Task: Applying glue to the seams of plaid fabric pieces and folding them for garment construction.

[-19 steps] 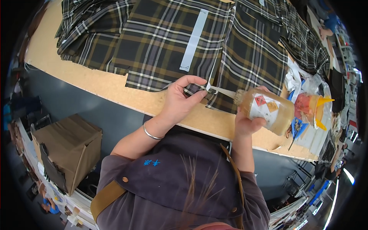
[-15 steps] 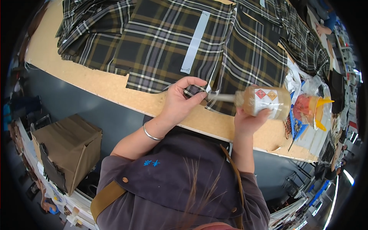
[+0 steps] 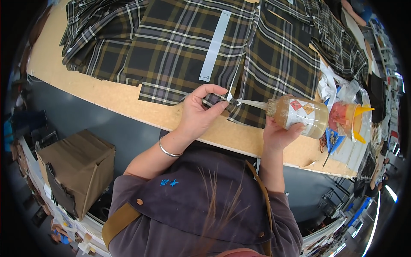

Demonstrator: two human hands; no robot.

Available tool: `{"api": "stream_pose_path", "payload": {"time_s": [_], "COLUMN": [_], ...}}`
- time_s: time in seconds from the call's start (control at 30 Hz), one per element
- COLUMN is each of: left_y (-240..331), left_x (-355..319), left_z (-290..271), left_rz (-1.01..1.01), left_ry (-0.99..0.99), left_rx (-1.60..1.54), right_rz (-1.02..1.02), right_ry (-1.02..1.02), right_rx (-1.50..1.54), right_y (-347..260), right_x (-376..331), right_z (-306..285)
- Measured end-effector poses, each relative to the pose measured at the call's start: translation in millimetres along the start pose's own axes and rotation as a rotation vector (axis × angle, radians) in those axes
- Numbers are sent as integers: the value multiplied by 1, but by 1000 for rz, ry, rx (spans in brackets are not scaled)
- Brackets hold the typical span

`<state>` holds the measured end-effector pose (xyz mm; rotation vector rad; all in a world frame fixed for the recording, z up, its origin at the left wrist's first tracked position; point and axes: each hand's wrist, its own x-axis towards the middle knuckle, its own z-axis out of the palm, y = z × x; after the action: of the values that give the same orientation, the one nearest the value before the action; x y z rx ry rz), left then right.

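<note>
My left hand pinches a folded edge of the dark plaid fabric between thumb and fingers. My right hand grips a clear glue bottle of amber liquid, tilted on its side with a white label and hazard marks. Its pale pointed nozzle reaches left to the fabric edge, close beside my left fingertips; whether the tip touches cannot be seen clearly. A white strip lies on the plaid panel above my left hand. A slit separates that panel from the plaid piece to its right.
Right of the bottle stands a reddish container with yellow pointed tips, beside crumpled clear plastic and a blue item. More plaid fabric is heaped at the left. A brown fabric-covered box sits below the wooden table edge.
The bottle has shifted slightly right and its rear end has dipped. It was blurred before and is sharper now. My left hand keeps its pinch, moved slightly left.
</note>
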<state>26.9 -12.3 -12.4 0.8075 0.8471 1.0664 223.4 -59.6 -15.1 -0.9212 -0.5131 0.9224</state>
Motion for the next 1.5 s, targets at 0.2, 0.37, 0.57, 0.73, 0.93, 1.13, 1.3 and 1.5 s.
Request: {"api": "stream_pose_path", "payload": {"time_s": [0.2, 0.37, 0.57, 0.73, 0.93, 1.13, 1.3, 1.5], "left_y": [-5, -2, -3, -4, 30, 76, 45, 48], "left_x": [1, 3, 2, 1, -3, -15, 8, 13], "left_z": [-1, -1, -2, -2, -9, -30, -35, 0], "left_rz": [-4, 4, 3, -4, -92, 340, 645, 396], "left_ry": [-2, 2, 2, -2, -136, -368, -162, -243], "left_rx": [4, -14, -10, 4, 74, 1202, 1407, 818], "right_rz": [7, 48, 26, 161, 266, 538, -200, -173], "right_ry": [-18, -162, 62, 276, -304, -115, -272, -471], "right_rx": [-47, -43, 17, 104, -759, -1858, -1535, -1397], "right_y": [-2, 2, 5, 2, -125, -170, -112, -2], "right_x": [-3, 1, -3, -6, 29, 10, -15, 17], "right_z": [2, -4, -4, 9, -73, -68, -13, 17]}}
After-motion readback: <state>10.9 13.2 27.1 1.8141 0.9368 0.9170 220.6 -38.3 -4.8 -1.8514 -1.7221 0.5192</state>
